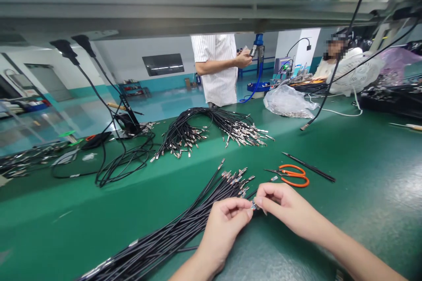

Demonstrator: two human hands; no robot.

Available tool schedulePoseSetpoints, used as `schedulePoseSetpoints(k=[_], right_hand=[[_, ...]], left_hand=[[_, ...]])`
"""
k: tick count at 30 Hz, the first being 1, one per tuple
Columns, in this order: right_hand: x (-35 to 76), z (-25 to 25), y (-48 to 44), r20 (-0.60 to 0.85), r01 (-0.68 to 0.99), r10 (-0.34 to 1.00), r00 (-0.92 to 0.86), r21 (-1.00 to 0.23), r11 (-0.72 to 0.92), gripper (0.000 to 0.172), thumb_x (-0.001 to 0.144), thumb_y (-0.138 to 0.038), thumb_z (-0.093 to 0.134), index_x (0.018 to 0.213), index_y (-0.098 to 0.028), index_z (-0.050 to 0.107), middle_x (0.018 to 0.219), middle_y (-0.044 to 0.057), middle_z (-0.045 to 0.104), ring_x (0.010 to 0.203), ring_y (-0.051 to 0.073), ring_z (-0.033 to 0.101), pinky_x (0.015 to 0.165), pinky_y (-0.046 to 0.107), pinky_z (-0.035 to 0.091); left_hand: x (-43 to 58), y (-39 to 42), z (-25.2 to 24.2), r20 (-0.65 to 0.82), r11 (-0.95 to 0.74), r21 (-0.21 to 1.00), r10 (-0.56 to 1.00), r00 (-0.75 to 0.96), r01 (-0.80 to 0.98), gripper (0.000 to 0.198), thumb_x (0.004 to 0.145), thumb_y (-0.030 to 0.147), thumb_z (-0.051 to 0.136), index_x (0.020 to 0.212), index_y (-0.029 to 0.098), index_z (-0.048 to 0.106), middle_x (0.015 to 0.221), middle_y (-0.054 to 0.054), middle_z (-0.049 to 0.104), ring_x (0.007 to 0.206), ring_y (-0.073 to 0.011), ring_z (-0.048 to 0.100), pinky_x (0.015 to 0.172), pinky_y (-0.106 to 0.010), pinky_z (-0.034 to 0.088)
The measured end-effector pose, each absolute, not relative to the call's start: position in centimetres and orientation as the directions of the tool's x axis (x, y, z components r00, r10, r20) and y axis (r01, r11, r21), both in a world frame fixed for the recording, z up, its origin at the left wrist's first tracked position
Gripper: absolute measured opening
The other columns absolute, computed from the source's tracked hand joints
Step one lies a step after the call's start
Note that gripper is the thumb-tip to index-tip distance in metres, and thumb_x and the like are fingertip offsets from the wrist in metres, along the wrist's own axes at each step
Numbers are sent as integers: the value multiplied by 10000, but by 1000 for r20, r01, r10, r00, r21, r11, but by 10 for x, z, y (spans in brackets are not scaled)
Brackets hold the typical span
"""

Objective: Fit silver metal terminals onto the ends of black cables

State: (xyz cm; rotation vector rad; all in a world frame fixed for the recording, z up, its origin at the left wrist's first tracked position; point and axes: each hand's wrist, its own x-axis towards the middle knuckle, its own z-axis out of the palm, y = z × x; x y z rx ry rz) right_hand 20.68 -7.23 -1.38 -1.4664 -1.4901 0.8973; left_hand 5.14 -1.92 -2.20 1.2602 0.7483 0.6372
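My left hand [226, 226] and my right hand [285, 210] meet over the green bench mat [346, 210], their fingertips pinching a small metal terminal [254, 205] at a black cable's end. Under my left wrist lies a bundle of black cables [198, 215], its crimped metal ends fanned out towards my fingers. Right of my hands are orange-handled snips [292, 176], with a loose metal terminal [274, 178] beside them. A slim black tool [310, 167] lies farther right.
A second cable bundle [211, 129] lies across the bench, with looser black cables [112, 162] left of it. Beyond stand a co-worker in a striped shirt [214, 70] and a plastic bag [289, 102]. A seated person [331, 63] is behind a white fan [356, 72].
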Motion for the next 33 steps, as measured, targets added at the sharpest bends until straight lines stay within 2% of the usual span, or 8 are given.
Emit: schedulePoseSetpoints(k=[6, 15, 33], right_hand=[[207, -13, -72, 75, 340, 997, 30, -939, 60, 202, 788, -242, 467, 603, -160, 463, 585, -26, 452, 596, 116, 413, 570, 220, 321], [208, -20, -68, 68, 159, 998, -11, -985, 69, 223, 800, -276, 489, 614, -153, 482, 578, -28, 461, 577, 109, 413, 565, 214, 311], [207, -18, -69, 56, 184, 998, -21, -981, 59, 225, 803, -280, 491, 616, -157, 469, 597, -25, 451, 597, 114, 401, 588, 228, 316]], left_hand=[[49, -17, -23, -175, 205, 978, 751, 637, 28, 199, 657, 269, 641, 747, 92, 636, 547, 13, 464, 488, -66, 299, 474, -215, 193], [47, -14, -21, -163, 212, 977, 707, 688, 13, 167, 687, 260, 616, 722, 98, 639, 567, 9, 454, 491, -67, 285, 477, -214, 184], [46, -13, -26, -182, 299, 953, 686, 705, -45, 151, 659, 239, 649, 702, 94, 649, 513, 31, 399, 476, -59, 244, 476, -222, 137]])
